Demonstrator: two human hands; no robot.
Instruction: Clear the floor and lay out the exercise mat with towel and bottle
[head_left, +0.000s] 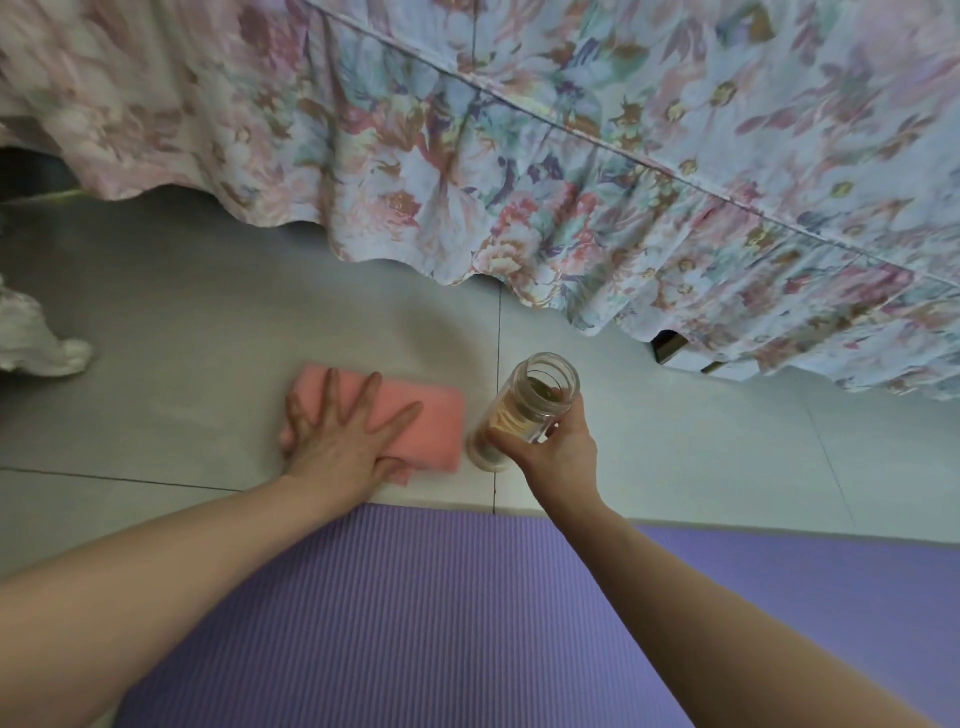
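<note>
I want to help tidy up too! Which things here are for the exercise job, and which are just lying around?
For the job:
purple mat, rolled out on the floor
pink towel, folded, under the left hand
clear bottle, lid off, held by the right hand

Just lying about:
flowery bed cover hanging down
white thing at the left edge, too cut off to name

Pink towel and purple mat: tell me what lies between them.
In the head view, only a bare strip of grey floor tile separates the pink towel from the purple mat; the left hand and forearm reach across it.
</note>
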